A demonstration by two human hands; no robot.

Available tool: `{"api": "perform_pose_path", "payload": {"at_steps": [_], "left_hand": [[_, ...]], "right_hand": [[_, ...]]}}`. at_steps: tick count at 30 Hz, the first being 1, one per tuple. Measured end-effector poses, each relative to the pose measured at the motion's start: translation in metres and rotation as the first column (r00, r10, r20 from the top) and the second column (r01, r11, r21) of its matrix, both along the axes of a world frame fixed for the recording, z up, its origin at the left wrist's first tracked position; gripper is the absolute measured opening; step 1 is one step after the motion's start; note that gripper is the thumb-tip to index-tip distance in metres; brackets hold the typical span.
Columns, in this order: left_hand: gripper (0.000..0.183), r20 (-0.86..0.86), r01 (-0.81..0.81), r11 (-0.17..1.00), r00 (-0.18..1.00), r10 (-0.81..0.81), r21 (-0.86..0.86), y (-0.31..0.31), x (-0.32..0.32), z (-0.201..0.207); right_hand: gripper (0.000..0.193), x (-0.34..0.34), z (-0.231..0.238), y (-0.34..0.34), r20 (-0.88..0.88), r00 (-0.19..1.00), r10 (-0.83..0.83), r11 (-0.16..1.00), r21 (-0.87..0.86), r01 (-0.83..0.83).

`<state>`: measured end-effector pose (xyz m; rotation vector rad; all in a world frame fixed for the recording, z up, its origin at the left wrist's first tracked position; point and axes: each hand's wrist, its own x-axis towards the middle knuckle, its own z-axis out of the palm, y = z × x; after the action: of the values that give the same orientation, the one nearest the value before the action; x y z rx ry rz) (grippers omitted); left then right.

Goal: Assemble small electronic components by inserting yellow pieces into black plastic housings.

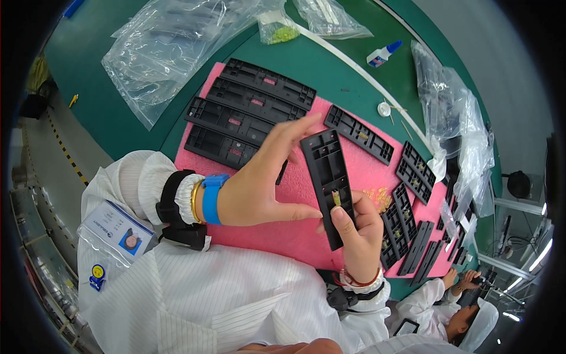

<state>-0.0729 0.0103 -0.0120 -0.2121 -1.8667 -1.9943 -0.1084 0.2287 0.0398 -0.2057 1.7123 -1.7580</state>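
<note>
My right hand (361, 236) grips a narrow black plastic part (326, 158) with ribbed compartments on its upward face. The thumb presses beside a small yellow-green piece (336, 197) set in one compartment. To its left, my left hand (250, 192) is open, thumb and fingers spread around the part's left side. Whether the left thumb tip touches the part's edge, I cannot tell. Both hands are above a pink foam mat (259, 233). Behind the left hand lie several long black plastic parts (231, 124) with pink labels.
Several shorter ribbed black parts (359, 134) lie along the mat's right side. Small orange-yellow pieces (382, 197) are scattered near them. A glue bottle (380, 56), a small round white container (384, 110) and clear plastic bags (177, 47) lie beyond. A co-worker (439, 307) sits at lower right.
</note>
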Motion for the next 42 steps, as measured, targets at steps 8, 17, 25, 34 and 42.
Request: {"api": "perform_pose_path", "payload": {"at_steps": [8,17,25,34,42], "left_hand": [[0.03,0.208,0.436,0.9,0.88,-0.427,0.006,-0.009,0.005,-0.003],[0.023,0.207,0.414,0.899,0.876,-0.436,0.143,-0.008,0.006,-0.009],[0.02,0.252,0.41,0.907,0.871,-0.421,0.1,-0.006,0.005,-0.018],[0.025,0.294,0.454,0.874,0.823,-0.486,0.174,-0.006,0.007,-0.015],[0.026,0.295,0.457,0.861,0.811,-0.506,0.222,-0.006,0.008,-0.014]], "right_hand": [[0.022,0.004,-0.016,-0.019,0.059,0.998,-0.013,0.989,-0.148,0.022],[0.019,0.005,-0.023,-0.018,0.048,0.999,0.001,0.991,-0.135,0.005],[0.014,0.006,-0.026,-0.017,0.005,0.997,-0.081,0.994,-0.077,0.081],[0.018,0.005,-0.035,-0.013,-0.012,0.99,-0.143,0.986,-0.092,0.141],[0.016,0.007,-0.036,-0.012,-0.024,0.99,-0.141,0.987,-0.081,0.139]]}}
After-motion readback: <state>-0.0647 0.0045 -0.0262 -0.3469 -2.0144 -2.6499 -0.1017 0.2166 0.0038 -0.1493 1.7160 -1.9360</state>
